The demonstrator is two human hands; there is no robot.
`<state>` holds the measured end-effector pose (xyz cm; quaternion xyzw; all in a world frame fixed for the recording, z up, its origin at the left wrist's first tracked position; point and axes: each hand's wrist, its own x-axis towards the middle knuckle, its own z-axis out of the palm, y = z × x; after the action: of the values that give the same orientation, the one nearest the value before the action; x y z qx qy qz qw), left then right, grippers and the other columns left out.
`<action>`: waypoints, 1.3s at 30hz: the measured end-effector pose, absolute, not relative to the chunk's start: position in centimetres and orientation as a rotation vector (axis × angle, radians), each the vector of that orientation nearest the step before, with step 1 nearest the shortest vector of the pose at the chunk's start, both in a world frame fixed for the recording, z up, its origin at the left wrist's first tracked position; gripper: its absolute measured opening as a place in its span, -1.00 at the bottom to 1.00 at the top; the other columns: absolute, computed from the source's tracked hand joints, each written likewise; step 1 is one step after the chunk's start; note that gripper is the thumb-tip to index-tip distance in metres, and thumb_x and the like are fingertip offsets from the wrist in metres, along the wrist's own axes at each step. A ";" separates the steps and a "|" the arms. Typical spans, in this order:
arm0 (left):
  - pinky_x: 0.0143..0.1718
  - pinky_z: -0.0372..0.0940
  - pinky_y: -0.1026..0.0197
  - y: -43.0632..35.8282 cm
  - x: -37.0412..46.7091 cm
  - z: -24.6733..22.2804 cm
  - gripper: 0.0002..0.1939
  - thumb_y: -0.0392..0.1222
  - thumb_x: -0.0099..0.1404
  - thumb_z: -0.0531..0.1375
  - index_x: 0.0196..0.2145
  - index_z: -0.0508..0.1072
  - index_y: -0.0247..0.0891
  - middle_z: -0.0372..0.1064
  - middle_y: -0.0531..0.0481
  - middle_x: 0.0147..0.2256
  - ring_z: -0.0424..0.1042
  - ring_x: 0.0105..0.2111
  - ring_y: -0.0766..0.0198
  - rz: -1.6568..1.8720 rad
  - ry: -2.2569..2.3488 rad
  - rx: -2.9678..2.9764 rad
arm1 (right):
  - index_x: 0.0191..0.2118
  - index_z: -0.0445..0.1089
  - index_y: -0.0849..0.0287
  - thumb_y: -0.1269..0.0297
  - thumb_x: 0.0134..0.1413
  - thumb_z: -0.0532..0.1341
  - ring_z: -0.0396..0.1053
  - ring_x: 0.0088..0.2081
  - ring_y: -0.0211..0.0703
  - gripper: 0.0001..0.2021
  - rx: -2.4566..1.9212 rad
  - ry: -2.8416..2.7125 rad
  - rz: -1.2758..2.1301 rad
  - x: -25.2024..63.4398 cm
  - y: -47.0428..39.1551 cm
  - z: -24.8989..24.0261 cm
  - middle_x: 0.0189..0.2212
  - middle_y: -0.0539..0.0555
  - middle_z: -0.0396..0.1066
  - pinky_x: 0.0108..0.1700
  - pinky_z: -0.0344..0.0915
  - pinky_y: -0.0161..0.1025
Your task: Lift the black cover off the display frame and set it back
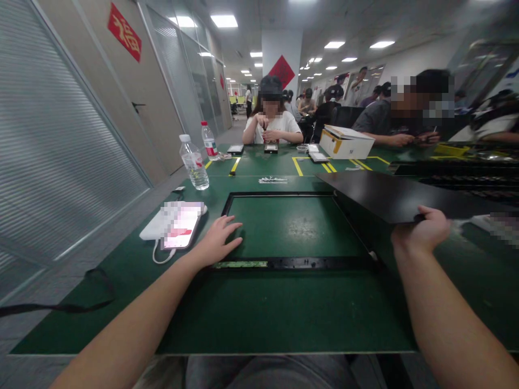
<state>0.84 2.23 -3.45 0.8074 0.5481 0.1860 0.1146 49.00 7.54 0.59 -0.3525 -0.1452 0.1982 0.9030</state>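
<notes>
A black rectangular frame [320,263] lies flat on the green table [284,313], with a green strip on its near left side. My left hand [218,241] rests over the frame's left side, fingers spread and holding nothing. At the right, my right hand [424,231] grips the near edge of a large dark flat panel [389,193]. The panel is raised and tilted, its left corner near the frame's far right corner. My right fingertips are partly hidden by the panel.
A phone [182,229] with a white cable lies left, near two bottles [195,165] [209,141]. A white box [346,145] stands at the far side. Dark long parts [458,170] lie at the right. People sit across the table.
</notes>
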 end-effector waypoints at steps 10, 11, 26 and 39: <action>0.35 0.05 -0.29 2.3 0.8 -3.6 -0.48 0.11 0.45 0.09 0.21 0.45 -0.21 0.19 -0.28 0.35 0.06 0.38 -0.20 0.410 1.601 2.466 | -0.29 0.12 0.08 0.59 -0.33 0.08 0.45 -0.30 -0.25 -0.62 -0.701 -0.110 0.379 48.6 6.9 1.5 -0.38 -0.10 0.28 -0.46 0.40 -0.39; 0.35 0.05 -0.29 2.4 0.8 -3.6 -0.48 0.10 0.44 0.10 0.21 0.46 -0.21 0.21 -0.27 0.34 0.07 0.38 -0.19 0.416 1.597 2.473 | -0.29 0.12 0.08 0.60 -0.32 0.08 0.45 -0.31 -0.25 -0.63 -0.718 -0.095 0.392 48.5 6.8 1.6 -0.37 -0.10 0.29 -0.47 0.40 -0.39; 0.34 0.07 -0.25 2.2 1.2 -3.2 -0.50 0.05 0.43 0.12 0.20 0.47 -0.23 0.26 -0.27 0.31 0.14 0.35 -0.17 0.339 1.627 2.453 | -0.26 0.16 0.07 0.56 -0.21 0.09 0.40 -0.38 -0.30 -0.67 -0.919 0.017 0.469 49.7 7.9 -0.8 -0.39 -0.12 0.26 -0.50 0.40 -0.43; 0.33 0.09 -0.29 2.5 0.6 -3.9 -0.52 0.05 0.42 0.14 0.20 0.48 -0.16 0.30 -0.24 0.29 0.21 0.32 -0.15 0.397 1.617 2.466 | -0.30 0.12 0.08 0.61 -0.25 0.12 0.43 -0.32 -0.29 -0.65 -0.989 0.051 0.442 49.8 8.5 -1.8 -0.32 -0.10 0.30 -0.48 0.40 -0.43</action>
<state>0.62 2.52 -3.87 0.8260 0.5416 0.1328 0.0828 49.81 8.54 -1.83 -0.4708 0.0242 0.2101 0.8565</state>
